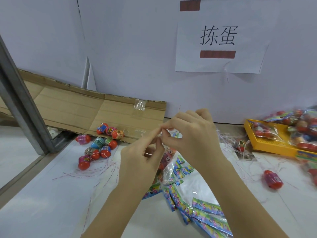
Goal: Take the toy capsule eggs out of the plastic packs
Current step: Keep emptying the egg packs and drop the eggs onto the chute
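My left hand and my right hand meet above the table's middle. Both pinch the top of a clear plastic pack that hangs between them, with capsule eggs partly hidden inside. Several loose capsule eggs, red-bottomed with printed wraps, lie in a cluster at the left. One more loose egg lies at the right. A yellow tray at the far right holds several unopened packs.
Empty pack headers and clear wrappers are piled in front of me. Thin red-white strings are scattered over the white table. A flattened cardboard sheet leans against the back wall. A grey metal post stands at the left.
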